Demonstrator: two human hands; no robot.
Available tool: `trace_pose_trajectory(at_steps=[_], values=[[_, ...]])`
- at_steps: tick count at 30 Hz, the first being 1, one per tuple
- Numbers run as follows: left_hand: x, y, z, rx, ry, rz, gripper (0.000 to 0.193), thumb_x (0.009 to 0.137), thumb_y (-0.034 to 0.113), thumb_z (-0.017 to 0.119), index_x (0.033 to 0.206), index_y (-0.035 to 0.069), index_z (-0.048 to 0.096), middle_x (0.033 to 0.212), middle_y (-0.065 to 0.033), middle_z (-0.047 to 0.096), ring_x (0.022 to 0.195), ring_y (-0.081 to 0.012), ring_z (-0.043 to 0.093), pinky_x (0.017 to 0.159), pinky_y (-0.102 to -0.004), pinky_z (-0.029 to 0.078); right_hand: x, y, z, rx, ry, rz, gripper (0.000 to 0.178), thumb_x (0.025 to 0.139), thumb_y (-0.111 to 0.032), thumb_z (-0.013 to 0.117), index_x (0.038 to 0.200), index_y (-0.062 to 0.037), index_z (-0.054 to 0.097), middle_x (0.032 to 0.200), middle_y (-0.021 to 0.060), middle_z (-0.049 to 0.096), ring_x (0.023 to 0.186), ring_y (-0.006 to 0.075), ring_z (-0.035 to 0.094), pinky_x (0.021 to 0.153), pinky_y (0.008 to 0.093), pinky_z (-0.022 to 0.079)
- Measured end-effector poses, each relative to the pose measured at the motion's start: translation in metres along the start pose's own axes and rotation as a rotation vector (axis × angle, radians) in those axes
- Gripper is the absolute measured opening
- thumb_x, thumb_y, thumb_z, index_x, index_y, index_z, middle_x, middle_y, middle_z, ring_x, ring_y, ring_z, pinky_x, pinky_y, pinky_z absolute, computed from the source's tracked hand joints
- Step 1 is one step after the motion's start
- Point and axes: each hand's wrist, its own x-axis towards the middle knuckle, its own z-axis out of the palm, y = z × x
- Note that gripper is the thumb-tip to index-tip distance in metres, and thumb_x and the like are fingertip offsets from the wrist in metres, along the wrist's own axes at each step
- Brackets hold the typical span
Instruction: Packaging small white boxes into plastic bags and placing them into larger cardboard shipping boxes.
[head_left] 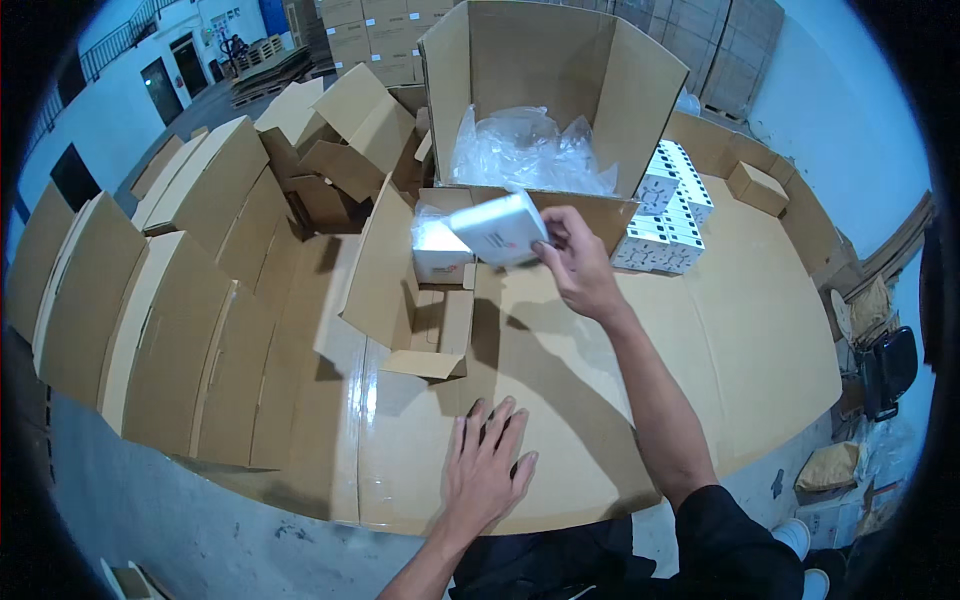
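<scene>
My right hand [580, 258] grips a small white box [497, 228] by its right end, tilted in the air just in front of a tall carton [540, 60]. Below and left of it stands an open cardboard box [440, 330] with its flaps spread. Another white box [442, 250] sits in the far part of that cardboard box, with clear plastic around its top. My left hand [485, 465] lies flat on the cardboard-covered table [590, 430], fingers spread, holding nothing.
Crumpled clear plastic bags [530, 145] fill the tall carton. Stacked white patterned boxes [660, 235] stand to its right, and a small brown box [757, 188] lies farther right. Rows of folded cartons [170, 330] line the left side. A dark chair [888, 370] stands beyond the right edge.
</scene>
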Motion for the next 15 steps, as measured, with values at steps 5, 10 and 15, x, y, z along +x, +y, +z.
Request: trace_pose_trajectory(at_steps=[5, 10, 15], values=[[-0.005, 0.001, 0.0, -0.005, 0.027, -0.037, 0.054, 0.091, 0.032, 0.067, 0.139, 0.009, 0.057, 0.15, -0.0104, 0.048, 0.139, -0.038, 0.04, 0.115, -0.0556, 0.032, 0.027, 0.024, 0.037, 0.237, -0.071, 0.033, 0.021, 0.099, 0.001, 0.058, 0.118, 0.0039, 0.049, 0.106, 0.0158, 0.066, 0.102, 0.0176, 0.065, 0.087, 0.0328, 0.056], [-0.004, -0.003, 0.0, -0.017, 0.024, -0.036, 0.053, 0.091, 0.031, 0.067, 0.139, 0.009, 0.057, 0.151, -0.0107, 0.046, 0.141, -0.0386, 0.038, 0.117, -0.0561, 0.03, 0.031, 0.02, 0.043, 0.111, -0.14, 0.085, 0.022, 0.099, 0.0, 0.059, 0.119, 0.002, 0.049, 0.106, 0.0128, 0.066, 0.101, 0.0151, 0.064, 0.087, 0.0324, 0.055], [-0.004, -0.005, 0.0, -0.041, 0.026, -0.023, 0.053, 0.092, 0.031, 0.067, 0.138, 0.008, 0.057, 0.151, -0.0119, 0.046, 0.14, -0.0394, 0.037, 0.117, -0.0563, 0.029, 0.037, 0.005, 0.037, -0.082, -0.239, 0.118, 0.023, 0.098, -0.003, 0.062, 0.118, 0.001, 0.052, 0.102, 0.0121, 0.067, 0.098, 0.0136, 0.064, 0.083, 0.0326, 0.054]])
